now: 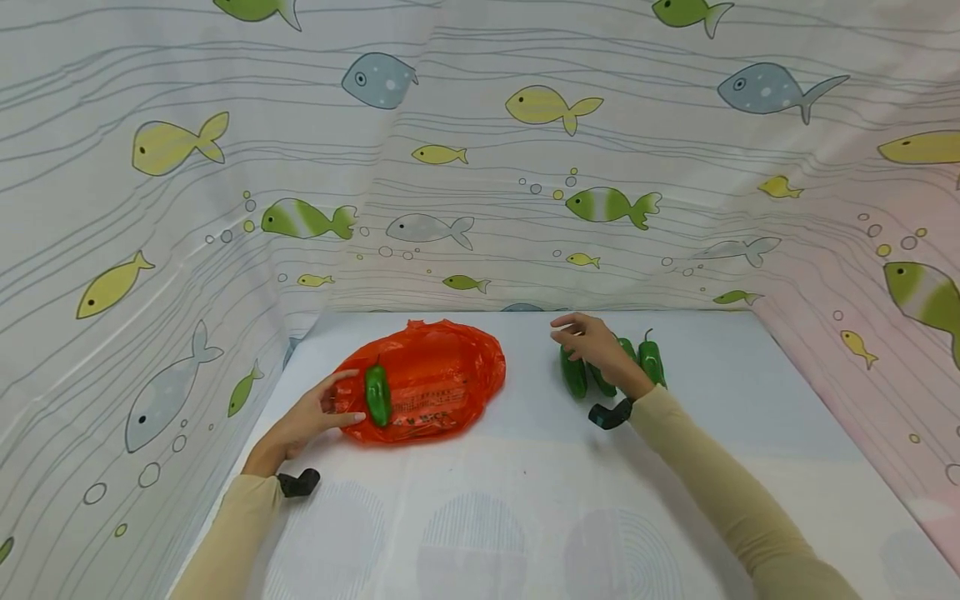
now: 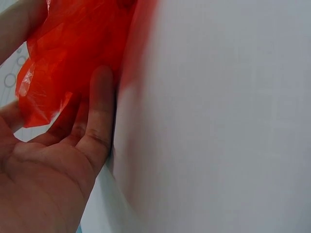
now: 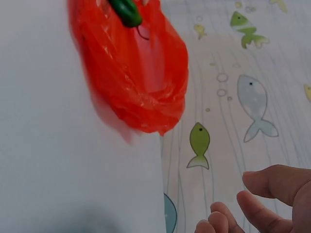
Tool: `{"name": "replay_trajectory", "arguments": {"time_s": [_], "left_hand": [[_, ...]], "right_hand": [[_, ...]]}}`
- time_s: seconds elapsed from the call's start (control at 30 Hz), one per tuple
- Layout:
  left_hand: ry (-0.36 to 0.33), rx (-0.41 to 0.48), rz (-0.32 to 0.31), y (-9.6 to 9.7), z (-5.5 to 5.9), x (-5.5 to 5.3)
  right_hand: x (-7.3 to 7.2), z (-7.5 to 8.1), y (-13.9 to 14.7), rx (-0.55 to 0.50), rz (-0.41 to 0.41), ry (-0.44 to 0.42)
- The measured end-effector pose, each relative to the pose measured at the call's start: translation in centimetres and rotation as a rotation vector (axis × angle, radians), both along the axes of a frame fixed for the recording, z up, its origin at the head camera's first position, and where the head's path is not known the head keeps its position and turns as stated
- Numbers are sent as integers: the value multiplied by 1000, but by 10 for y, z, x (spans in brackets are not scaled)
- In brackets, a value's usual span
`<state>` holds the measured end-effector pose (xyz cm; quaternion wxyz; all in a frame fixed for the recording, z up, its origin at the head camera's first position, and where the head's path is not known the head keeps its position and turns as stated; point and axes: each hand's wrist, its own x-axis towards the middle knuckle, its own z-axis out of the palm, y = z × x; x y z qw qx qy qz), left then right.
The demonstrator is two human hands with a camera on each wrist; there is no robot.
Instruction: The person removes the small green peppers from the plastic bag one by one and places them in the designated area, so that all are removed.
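Note:
A single green pepper [image 1: 378, 395] lies on an orange-red plastic bag [image 1: 429, 375], which is spread on the table with dark print showing. My left hand [image 1: 315, 417] is at the bag's left edge, fingers spread and touching the plastic. In the left wrist view the bag's crumpled edge [image 2: 73, 53] lies against those fingers. Over at the right, my right hand [image 1: 596, 346] hovers above a group of several green peppers [image 1: 651, 362], partly covering them, and holds nothing. Its fingers [image 3: 260, 213] are loosely bent and apart from the thumb in the right wrist view.
A white table [image 1: 510, 483] with faint circle patterns spreads out under everything. Fish-printed curtains [image 1: 480, 167] stand along the back and both sides. A black wrist strap [image 1: 611, 414] sits on each arm.

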<state>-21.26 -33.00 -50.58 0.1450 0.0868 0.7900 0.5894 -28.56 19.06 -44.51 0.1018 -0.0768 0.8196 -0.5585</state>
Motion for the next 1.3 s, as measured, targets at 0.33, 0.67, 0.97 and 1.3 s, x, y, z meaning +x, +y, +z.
{"name": "replay_trajectory", "arguments": {"time_s": [0.33, 0.67, 0.97, 1.3], "left_hand": [[-5, -6, 13, 1, 2, 1], [-2, -6, 18, 3, 3, 1], [-23, -12, 30, 2, 3, 2], [-8, -3, 22, 3, 3, 2]], "right_hand": [[1, -5, -41, 12, 36, 23], [3, -8, -80, 4, 70, -7], [9, -11, -116, -20, 120, -16], [16, -13, -157, -67, 215, -11]]}}
